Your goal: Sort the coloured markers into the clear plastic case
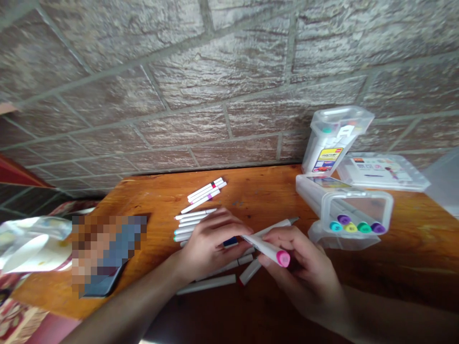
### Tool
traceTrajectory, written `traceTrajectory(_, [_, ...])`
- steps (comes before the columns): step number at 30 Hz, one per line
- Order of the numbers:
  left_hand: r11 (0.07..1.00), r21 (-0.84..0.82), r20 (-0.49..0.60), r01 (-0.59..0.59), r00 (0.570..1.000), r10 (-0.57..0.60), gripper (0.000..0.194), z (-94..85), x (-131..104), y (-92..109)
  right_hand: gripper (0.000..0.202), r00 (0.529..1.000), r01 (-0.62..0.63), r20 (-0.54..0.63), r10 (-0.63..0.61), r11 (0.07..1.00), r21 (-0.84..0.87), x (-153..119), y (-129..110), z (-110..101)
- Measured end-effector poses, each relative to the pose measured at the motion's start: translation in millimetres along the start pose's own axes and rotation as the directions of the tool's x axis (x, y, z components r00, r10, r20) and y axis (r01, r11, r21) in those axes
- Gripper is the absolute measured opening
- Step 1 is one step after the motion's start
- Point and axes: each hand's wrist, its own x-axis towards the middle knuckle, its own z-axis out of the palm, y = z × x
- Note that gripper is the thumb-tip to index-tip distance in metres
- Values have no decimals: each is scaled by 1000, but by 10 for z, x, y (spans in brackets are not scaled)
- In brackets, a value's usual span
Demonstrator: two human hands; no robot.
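A white marker with a pink end is held above the table, its pink end tilted toward me. My right hand is closed around its body, thumb below and fingers above. At the marker's far tip, the thumb and index finger of my left hand pinch it. Beneath and beside my hands lie several loose white markers, among them one with a red end and one with a grey tip. Part of this group is hidden by my left hand.
An open clear case on the right holds several markers with coloured ends. Behind it are an upright marker box and a flat clear case. More white markers lie near the wall. A phone rests at left.
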Motion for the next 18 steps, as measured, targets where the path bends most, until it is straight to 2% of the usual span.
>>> traceTrajectory(5, [1000, -18, -5, -7, 1000, 7, 13, 3, 20, 9, 18, 997, -26, 73, 26, 1000, -7, -43, 48, -11])
traceTrajectory(13, [999, -41, -1, -19, 1000, 19, 16, 21, -12, -15, 18, 997, 35, 71, -35, 999, 3, -9, 14, -32])
traceTrajectory(18, [999, -21, 5, -32, 999, 33, 11, 22, 2, 4, 17, 994, 99, 52, -97, 995, -32, 3, 4, -32])
